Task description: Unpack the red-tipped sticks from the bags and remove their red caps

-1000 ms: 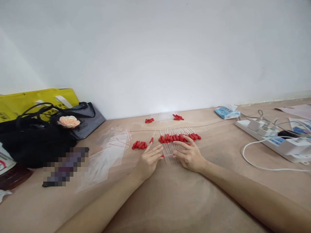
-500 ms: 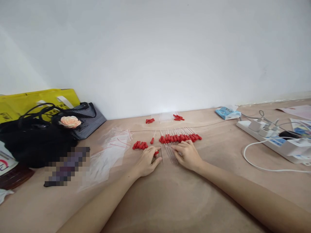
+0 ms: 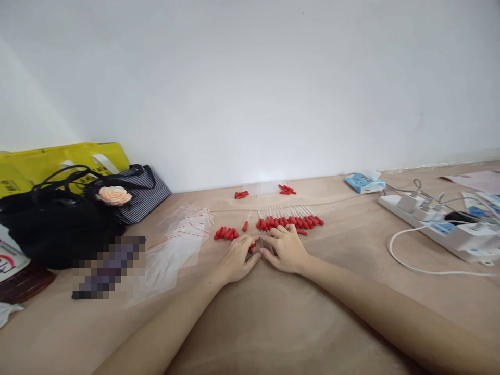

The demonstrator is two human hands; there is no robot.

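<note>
A row of clear pipettes with red rubber bulbs (image 3: 291, 221) lies on the tan table (image 3: 273, 323). My two hands meet just in front of it, fingertips touching. My left hand (image 3: 235, 259) is curled, with a red bulb showing between its fingers. My right hand (image 3: 286, 250) is bent over a few clear tubes pulled out of the row and presses them toward the left hand. A small pile of loose red bulbs (image 3: 225, 233) lies left of the hands, and a single red-bulbed pipette (image 3: 245, 226) lies beside it.
Clear zip bags (image 3: 183, 234) are spread at the left, past them a black bag (image 3: 54, 224), a striped bag (image 3: 142, 195) and a yellow bag (image 3: 58, 159). More bulbs (image 3: 287, 189) lie by the wall. A power strip (image 3: 437, 226) with a white cable (image 3: 406, 263) sits at the right.
My right hand has slid left across the clear tubes until it meets the left hand. My left hand has drawn back slightly and curled round a red bulb.
</note>
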